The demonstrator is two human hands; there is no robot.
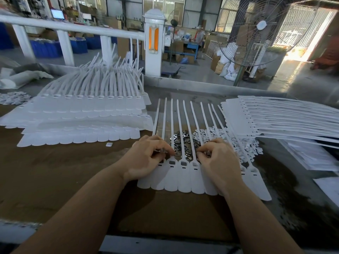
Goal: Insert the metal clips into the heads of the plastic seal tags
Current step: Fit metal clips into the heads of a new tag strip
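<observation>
White plastic seal tags (183,178) in a joined row, lying flat on the brown desk (55,171), flag ends toward the near edge, thin tails fanned away toward the far side. Three tag heads (184,163) in plain sight between the two hands, each with a small dark rectangular slot. Left hand (146,160) resting on the left end of the row, fingers curled, thumb and forefinger tips pinched close at a head by the clip pile; anything held between them too small to tell. Right hand (217,158) on the right part of the row, fingers bent down and bunched at the heads, tips narrow together; held clip or not, cannot tell. Just beyond the fingertips, under the tails, a loose heap of dark metal clips (180,143), with a heap of small white plastic pieces (244,143) beside it on the right. One stray white piece (109,144) alone on the desk to the left. Farther left, a tall stack of tag sheets (88,114), tails curving upward. At the right, another stack of tag sheets (275,116), tails pointing off to the right. Behind the desk, a white railing (69,28) and post (153,43); at the far right, a large wire-caged fan (256,30) on a workshop floor.
</observation>
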